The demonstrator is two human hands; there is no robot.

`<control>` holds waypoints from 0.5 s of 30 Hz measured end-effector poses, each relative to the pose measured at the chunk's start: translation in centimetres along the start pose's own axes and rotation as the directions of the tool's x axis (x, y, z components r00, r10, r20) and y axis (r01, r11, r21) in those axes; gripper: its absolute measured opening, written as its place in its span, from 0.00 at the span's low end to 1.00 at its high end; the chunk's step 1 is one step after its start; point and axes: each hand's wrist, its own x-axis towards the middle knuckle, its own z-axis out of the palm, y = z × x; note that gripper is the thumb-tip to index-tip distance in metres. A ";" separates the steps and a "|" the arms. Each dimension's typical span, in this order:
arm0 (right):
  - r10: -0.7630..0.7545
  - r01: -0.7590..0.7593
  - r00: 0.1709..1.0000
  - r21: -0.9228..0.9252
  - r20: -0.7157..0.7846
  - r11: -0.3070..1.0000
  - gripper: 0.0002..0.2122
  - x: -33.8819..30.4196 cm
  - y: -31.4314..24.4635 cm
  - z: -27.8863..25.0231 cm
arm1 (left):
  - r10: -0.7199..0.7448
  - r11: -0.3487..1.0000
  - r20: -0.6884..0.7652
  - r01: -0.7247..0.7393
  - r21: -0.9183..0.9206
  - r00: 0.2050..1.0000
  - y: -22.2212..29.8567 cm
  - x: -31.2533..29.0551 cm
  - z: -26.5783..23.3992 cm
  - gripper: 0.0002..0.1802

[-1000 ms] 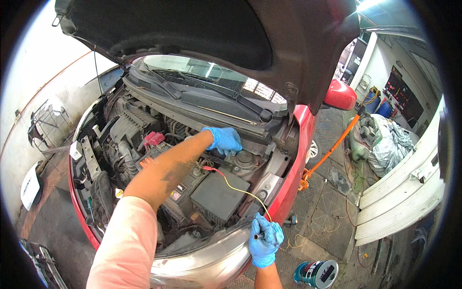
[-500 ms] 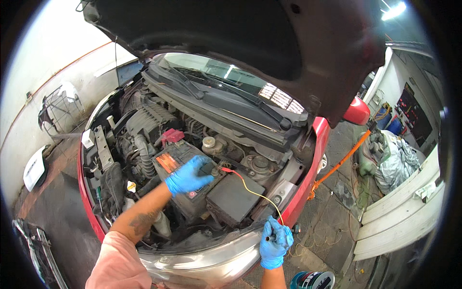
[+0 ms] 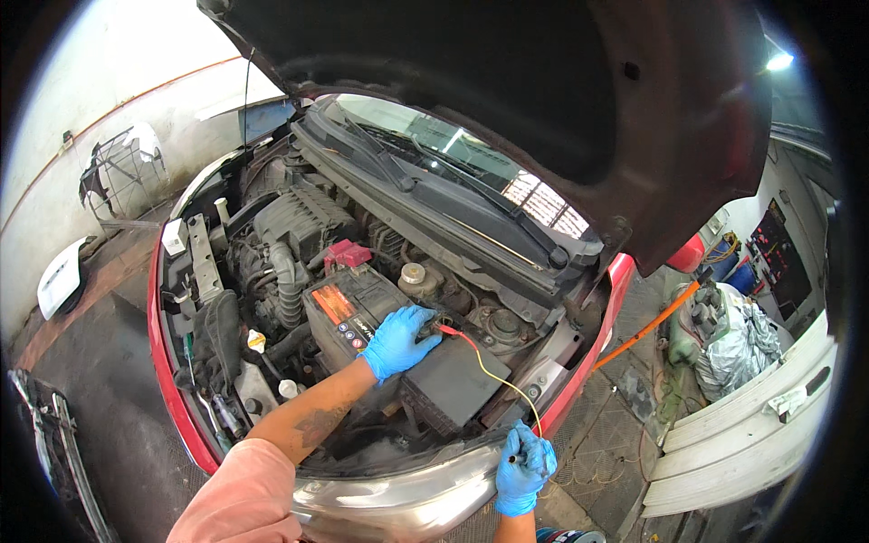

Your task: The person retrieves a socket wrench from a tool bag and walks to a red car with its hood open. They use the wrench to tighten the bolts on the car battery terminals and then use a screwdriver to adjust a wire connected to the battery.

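My left hand (image 3: 398, 344), in a blue glove, lies over the near right corner of the car battery (image 3: 348, 303), fingers stretched toward its terminal. Right by those fingertips, a red alligator clip (image 3: 448, 330) sits at the terminal. From the clip a thin yellow wire (image 3: 496, 375) arcs to my right hand (image 3: 523, 466), also gloved in blue, above the headlight's right end. That hand is closed around a test probe (image 3: 514, 459), of which only a small dark round end shows. A black box (image 3: 455, 376) stands beside the battery.
The raised hood (image 3: 453, 72) overhangs the engine bay. A red terminal cover (image 3: 348, 254) and a reservoir cap (image 3: 414, 273) lie behind the battery. Tools (image 3: 213, 412) rest along the left front. An orange bar (image 3: 647, 328) leans by the right fender.
My left hand has come down onto the battery's corner beside the clip. My right hand still holds the probe. The view has shifted, so the car sits slightly differently in it.
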 end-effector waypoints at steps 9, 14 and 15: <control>-0.036 0.036 0.999 0.006 -0.003 0.999 0.09 0.1 0.2 0.3 | 0.080 0.996 -0.010 -0.080 -0.030 0.997 -1.3 -0.4 0.5 0.14; -0.074 0.075 0.996 -0.029 0.052 0.997 0.09 0.3 0.1 0.2 | 0.033 0.997 -0.004 -0.034 -0.071 0.999 -1.3 -0.6 0.3 0.11; -0.070 0.073 0.995 -0.032 0.068 0.997 0.09 0.3 0.1 0.2 | 0.022 0.996 -0.005 -0.022 -0.090 1.000 -1.1 -0.5 0.1 0.10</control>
